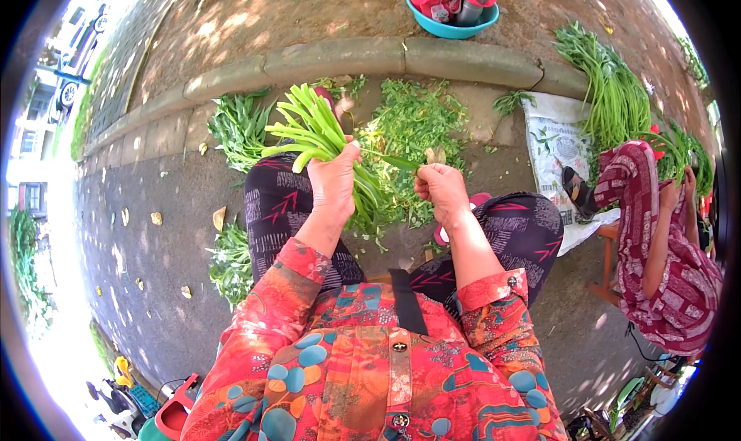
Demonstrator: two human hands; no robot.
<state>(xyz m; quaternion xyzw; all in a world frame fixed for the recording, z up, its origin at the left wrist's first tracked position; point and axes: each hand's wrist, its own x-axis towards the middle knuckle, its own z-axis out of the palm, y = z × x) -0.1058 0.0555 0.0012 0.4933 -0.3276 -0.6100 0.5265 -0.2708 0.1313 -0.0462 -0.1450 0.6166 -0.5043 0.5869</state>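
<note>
Now the left hand (333,180) grips green stalks (310,131) and the right hand (441,189) pinches a leaf (399,162). Loose leaves (421,117) lie upper middle; the upper-right leafy bunch (606,82) looks unpicked.

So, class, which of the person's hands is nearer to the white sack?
Right. The right hand is left of the white sack, pinching a leaf; the left hand is farther left, gripping green stalks.

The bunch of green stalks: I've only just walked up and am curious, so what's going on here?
The person's left hand holds a bunch of green stalks, while the right hand pinches a green leaf beside it. A heap of loose greens lies on the ground in front. To the right, a co-worker has both hands at other greens.
</note>
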